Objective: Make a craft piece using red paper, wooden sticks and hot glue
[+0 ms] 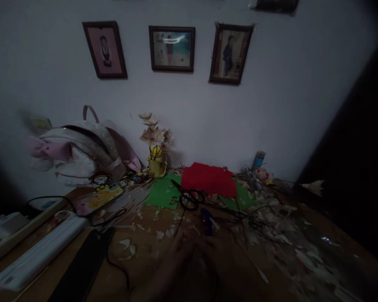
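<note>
In the dim light at the bottom middle, my left hand and my right hand are close together over the wooden table. The fingers of both look drawn together in a pinch; whatever is between them is too dark and small to make out. Just beyond the fingers lies a dark blue glue gun with a small red light. Black-handled scissors rest open-bladed across green paper and the edge of a red sheet. Pale scraps are scattered around.
A yellow pot with pale flowers stands by the wall, beside a backpack. On the left are a power strip, a white box-like bar and a black flat object. Thin dark stems and scraps litter the right.
</note>
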A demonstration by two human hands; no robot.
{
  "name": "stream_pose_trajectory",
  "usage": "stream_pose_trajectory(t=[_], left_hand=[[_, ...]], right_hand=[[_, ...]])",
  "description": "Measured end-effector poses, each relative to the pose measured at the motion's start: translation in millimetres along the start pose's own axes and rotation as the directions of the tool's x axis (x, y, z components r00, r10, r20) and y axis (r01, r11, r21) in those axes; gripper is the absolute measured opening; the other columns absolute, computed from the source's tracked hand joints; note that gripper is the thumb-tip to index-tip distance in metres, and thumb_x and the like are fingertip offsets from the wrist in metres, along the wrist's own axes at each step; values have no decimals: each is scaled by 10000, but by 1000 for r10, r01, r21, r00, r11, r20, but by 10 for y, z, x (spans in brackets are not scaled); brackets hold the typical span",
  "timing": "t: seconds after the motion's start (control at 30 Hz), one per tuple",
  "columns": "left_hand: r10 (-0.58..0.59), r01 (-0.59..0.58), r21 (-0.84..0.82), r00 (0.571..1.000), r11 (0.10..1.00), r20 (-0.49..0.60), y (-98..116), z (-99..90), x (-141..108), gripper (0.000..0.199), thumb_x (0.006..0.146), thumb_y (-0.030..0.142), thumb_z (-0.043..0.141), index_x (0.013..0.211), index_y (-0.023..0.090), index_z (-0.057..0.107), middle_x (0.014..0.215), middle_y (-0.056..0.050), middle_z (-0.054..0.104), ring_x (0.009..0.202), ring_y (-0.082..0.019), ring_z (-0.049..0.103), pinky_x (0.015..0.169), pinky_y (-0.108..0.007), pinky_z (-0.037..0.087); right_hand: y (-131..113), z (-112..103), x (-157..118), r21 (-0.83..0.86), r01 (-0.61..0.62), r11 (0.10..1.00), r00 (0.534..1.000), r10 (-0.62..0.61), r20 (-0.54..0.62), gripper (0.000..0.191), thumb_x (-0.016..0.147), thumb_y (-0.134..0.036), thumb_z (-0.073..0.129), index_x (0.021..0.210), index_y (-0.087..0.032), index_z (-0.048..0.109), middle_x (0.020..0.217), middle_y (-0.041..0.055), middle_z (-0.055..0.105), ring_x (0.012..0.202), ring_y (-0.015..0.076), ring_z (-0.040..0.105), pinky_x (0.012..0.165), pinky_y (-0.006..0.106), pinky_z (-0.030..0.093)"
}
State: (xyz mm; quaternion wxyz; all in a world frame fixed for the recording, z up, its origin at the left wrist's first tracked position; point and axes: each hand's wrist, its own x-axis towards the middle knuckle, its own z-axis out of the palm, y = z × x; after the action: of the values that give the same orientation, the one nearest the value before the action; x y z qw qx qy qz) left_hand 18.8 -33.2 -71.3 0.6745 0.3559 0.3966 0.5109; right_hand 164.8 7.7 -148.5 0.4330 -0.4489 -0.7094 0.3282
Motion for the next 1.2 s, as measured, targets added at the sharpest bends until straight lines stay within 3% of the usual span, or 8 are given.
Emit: stream_pose_trajectory(t=[0.17, 0.3, 0.53, 0.67, 0.83, 0.93, 1.07, 1.2], left_hand=[[-33, 32, 97, 999, 995, 9, -168, -102, 123, 371, 518, 439, 754, 563, 161, 513, 560, 38, 492, 565, -102, 438, 555, -214, 338], [-45, 36, 139, 997, 990, 64, -238, -151, 144, 382, 503, 455, 754, 572, 154, 529, 590, 28, 508, 603, -119, 461, 591, -224, 349], [111, -81, 324, 991, 942, -74, -102, -157, 164, 370, 534, 467, 704, 533, 159, 498, 528, 40, 453, 545, -106, 399, 520, -212, 302], [110, -77, 298, 989, 951, -96, -144, -199, 205, 400, 533, 502, 700, 552, 181, 462, 498, 60, 419, 487, -89, 357, 471, -204, 263], [118, -104, 299, 993, 948, -29, -216, -219, 218, 428, 525, 524, 713, 555, 175, 466, 503, 63, 411, 499, -86, 342, 484, -202, 262], [99, -99, 289, 995, 952, 15, -208, -202, 195, 409, 536, 510, 714, 570, 169, 490, 529, 53, 440, 521, -91, 368, 504, -204, 281], [87, -96, 309, 995, 946, 44, -172, -159, 152, 388, 532, 477, 718, 540, 175, 476, 517, 54, 430, 532, -100, 383, 518, -208, 300], [19, -35, 289, 998, 957, 59, -157, -87, 92, 366, 542, 454, 712, 536, 179, 470, 511, 51, 456, 527, -104, 410, 533, -216, 329]], right_hand=[[-145, 27, -16, 157, -285, 946, 951, 299, -73, 231, 743, -282, 563, 852, -124, 693, 864, 124, 712, 778, 226, 673, 651, 296, 544], [-222, -2, 10, 203, -259, 944, 963, 270, -26, 255, 742, -364, 541, 749, -167, 701, 743, 81, 714, 669, 205, 653, 548, 264, 507], [-427, -160, 33, 106, -361, 926, 916, 374, -146, 412, 673, -517, 507, 553, -145, 636, 590, 68, 645, 578, 187, 586, 551, 275, 446], [-440, -166, 35, 63, -355, 933, 930, 359, -80, 468, 704, -559, 462, 530, -145, 595, 541, 34, 580, 550, 152, 517, 521, 248, 391], [-334, -95, 30, 56, -304, 951, 952, 301, 50, 472, 731, -564, 487, 635, -138, 664, 592, 40, 614, 607, 161, 546, 532, 234, 393], [-301, -87, 36, 145, -332, 932, 943, 325, 73, 432, 703, -537, 538, 754, -139, 699, 690, 61, 664, 669, 185, 581, 570, 251, 418], [-307, -103, 73, 334, -416, 846, 897, 443, -3, 417, 533, -508, 683, 709, -131, 708, 759, 89, 687, 759, 230, 601, 673, 304, 452], [-348, -111, 94, 476, -459, 750, 856, 517, 12, 362, 414, -426, 759, 648, -155, 709, 736, 72, 682, 784, 241, 600, 725, 333, 455]])
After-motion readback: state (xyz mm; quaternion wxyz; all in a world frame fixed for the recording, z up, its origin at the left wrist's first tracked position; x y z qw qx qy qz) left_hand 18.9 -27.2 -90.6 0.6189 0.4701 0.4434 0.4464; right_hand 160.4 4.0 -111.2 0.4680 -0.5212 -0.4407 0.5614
